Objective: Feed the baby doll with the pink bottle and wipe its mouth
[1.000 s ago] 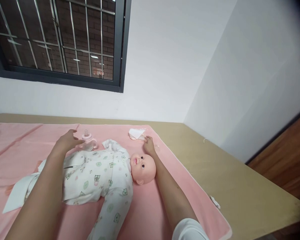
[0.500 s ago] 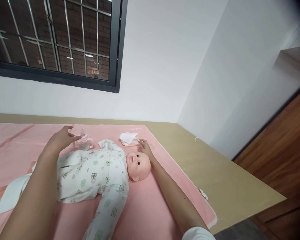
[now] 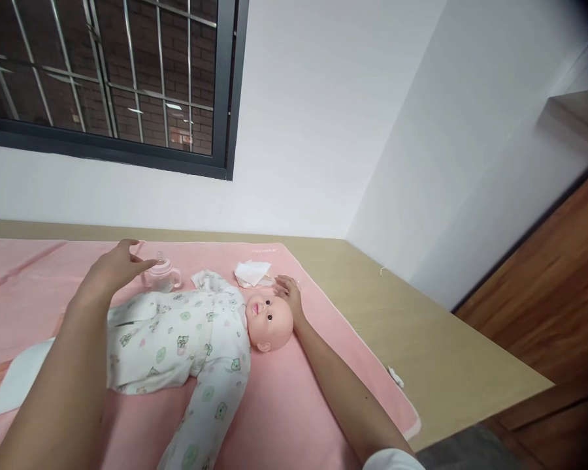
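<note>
A baby doll (image 3: 196, 339) in a white printed sleepsuit lies on its back on a pink blanket (image 3: 284, 405), head to the right. My left hand (image 3: 112, 271) hovers above the doll's body, fingers spread, close to a small pink baby bottle (image 3: 163, 275) without gripping it. My right hand (image 3: 288, 290) rests on the blanket just behind the doll's head, fingers loosely extended, holding nothing. A crumpled white tissue (image 3: 251, 272) lies just left of that hand.
The blanket covers a tan table (image 3: 445, 352) set into a white wall corner. A barred window (image 3: 108, 78) is above. A white cloth (image 3: 19, 385) lies under the doll's legs at the left. A small white scrap (image 3: 396, 376) sits at the blanket's right edge.
My right hand has drawn back from the tissue to rest by the doll's head. My left hand stays near the bottle. The camera has shifted to the right.
</note>
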`<state>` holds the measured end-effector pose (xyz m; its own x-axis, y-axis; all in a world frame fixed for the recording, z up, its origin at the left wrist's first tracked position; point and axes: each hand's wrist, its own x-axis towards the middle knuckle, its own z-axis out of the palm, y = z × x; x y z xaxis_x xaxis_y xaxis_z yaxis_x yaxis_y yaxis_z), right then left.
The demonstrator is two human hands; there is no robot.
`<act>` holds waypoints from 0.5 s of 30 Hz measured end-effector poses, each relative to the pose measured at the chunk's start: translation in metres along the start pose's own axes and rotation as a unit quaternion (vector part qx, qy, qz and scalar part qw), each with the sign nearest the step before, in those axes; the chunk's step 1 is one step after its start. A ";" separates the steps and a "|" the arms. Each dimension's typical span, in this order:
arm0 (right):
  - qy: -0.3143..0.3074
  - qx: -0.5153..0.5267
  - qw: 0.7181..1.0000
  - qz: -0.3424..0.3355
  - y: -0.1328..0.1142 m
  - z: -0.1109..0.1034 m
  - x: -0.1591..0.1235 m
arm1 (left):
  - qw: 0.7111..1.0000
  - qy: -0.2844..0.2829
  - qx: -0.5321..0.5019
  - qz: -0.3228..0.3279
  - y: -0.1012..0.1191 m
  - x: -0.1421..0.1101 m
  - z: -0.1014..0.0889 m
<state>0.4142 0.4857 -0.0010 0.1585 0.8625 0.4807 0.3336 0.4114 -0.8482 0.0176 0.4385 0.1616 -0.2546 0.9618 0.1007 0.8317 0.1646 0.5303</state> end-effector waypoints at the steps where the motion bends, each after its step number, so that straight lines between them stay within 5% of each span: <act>1: 0.005 -0.006 1.000 -0.004 -0.002 0.000 -0.001 | 1.000 -0.005 0.000 -0.005 0.001 -0.001 -0.001; 15: 0.058 0.048 0.996 0.038 -0.039 -0.001 0.022 | 0.999 0.013 -0.013 0.041 0.016 -0.014 -0.006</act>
<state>0.4055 0.4887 0.0432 0.2879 0.8549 0.4316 0.2265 0.3771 -0.8980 0.0319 0.4266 0.1737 -0.1986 0.9659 0.1661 0.8377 0.0794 0.5403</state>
